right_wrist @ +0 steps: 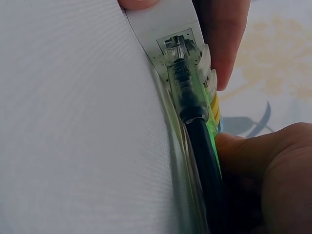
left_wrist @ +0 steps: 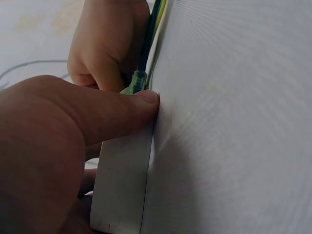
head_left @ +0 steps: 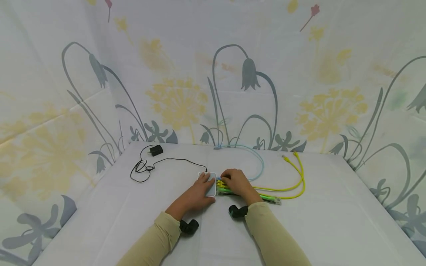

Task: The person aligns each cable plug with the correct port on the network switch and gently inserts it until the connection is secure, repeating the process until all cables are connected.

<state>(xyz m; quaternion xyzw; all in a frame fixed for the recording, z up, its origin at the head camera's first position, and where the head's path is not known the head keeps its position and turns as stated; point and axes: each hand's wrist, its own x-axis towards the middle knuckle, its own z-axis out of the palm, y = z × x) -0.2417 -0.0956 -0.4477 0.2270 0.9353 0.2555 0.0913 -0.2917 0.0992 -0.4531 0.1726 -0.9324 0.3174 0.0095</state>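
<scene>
A small white network switch (head_left: pixel 211 190) lies on the table. My left hand (head_left: pixel 196 195) grips it, fingers spread over its top and thumb (left_wrist: pixel 122 109) pressed along the near side. Several network cables come out of its right side. In the right wrist view, a black cable (right_wrist: pixel 202 156) with a clear plug sits at the nearest port, and yellow boots (right_wrist: pixel 215 106) show behind it. My right hand (head_left: pixel 237 183) reaches over the cables, its fingertips pinching the light blue cable (head_left: pixel 261 166) at its plug beside the switch; the palm hides part of the row.
A thin black lead runs from the switch's far side to a black power adapter (head_left: pixel 155 150) at the back left. Yellow cables (head_left: pixel 303 181) loop to the right, near a green cable (head_left: pixel 269 198) with clear plugs. A patterned cloth (head_left: pixel 233 92) hangs behind the table.
</scene>
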